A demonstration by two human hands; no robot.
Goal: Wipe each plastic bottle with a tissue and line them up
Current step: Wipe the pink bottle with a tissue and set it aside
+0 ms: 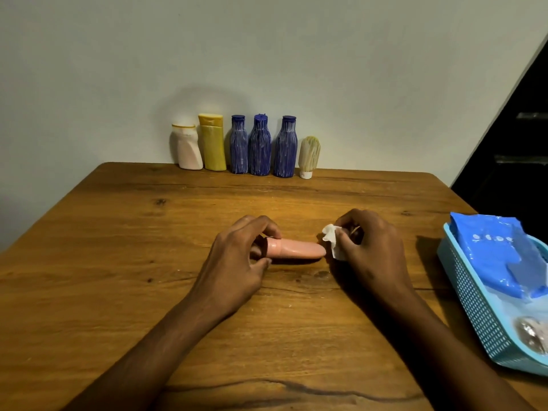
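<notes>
A pink plastic bottle (299, 248) lies on its side at the middle of the wooden table (118, 247). My left hand (240, 256) grips its cap end with curled fingers. At the bottle's other end, my right hand (370, 247) pinches a crumpled white tissue (333, 241) against the base. Along the far edge by the wall stands a row of bottles: a white one (186, 148), a yellow one (212, 143), three blue ones (259, 146) and a small pale one (309, 157) standing on its cap.
A light blue plastic basket (471, 304) sits at the table's right edge, holding a blue tissue pack (501, 253) and some crumpled material. A dark opening lies beyond the table at the far right.
</notes>
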